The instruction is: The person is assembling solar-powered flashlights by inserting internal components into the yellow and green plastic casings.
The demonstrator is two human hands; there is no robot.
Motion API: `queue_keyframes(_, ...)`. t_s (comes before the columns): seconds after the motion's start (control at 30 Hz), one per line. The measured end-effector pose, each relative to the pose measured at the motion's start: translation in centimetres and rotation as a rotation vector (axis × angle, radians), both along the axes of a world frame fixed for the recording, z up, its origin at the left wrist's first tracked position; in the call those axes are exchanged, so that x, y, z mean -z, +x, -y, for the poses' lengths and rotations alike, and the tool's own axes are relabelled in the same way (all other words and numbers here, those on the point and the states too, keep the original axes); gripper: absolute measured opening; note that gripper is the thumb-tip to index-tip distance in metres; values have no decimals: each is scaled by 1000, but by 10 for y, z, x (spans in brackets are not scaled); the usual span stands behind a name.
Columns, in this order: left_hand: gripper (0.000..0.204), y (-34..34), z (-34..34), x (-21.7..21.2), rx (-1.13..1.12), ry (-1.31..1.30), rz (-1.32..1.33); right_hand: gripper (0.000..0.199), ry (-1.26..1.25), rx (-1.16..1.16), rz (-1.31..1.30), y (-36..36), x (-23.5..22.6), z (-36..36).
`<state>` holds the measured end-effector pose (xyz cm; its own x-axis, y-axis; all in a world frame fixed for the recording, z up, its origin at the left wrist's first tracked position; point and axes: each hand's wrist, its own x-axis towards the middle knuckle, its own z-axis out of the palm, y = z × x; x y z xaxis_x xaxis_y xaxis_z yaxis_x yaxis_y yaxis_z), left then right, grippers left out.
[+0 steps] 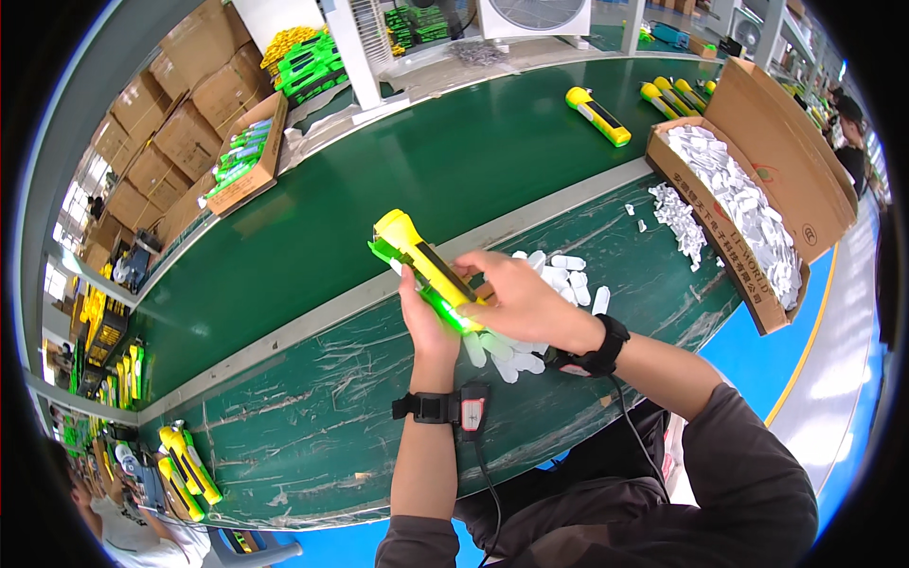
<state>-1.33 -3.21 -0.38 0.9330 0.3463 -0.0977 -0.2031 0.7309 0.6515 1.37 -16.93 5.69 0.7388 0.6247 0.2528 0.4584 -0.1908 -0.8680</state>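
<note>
A yellow and green flashlight (400, 230) with a dark strip along its side is held tilted over the near edge of the conveyor, its head toward the far left. My left hand (428, 325) is wrapped round it from below and the left. The fingers of my right hand (526, 301) are closed at its lower end, the thumb pressing on the body. Green light glows on the underside near my left palm. White oval plastic pieces (568, 263) lie in a loose pile on the green worktop (312, 407), partly hidden under my right hand and wrist.
At the right, an open cardboard box (705, 222) holds many white pieces, with smaller white bits (677, 222) spilled beside it. Another flashlight (598, 117) lies on the green belt (454, 128); several stand farther right. More flashlights (189, 469) rest at the left end, near another person.
</note>
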Motion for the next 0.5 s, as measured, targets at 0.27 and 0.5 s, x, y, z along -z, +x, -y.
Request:
queue_keyframes(0.27,42,-1,1,8,-121,358,114,43,-164,-8,227,-14,-1,-1)
queue_keyframes(0.5,51,-4,2,-3,-6,98,126,42,-197,42,290,-11,-7,-5)
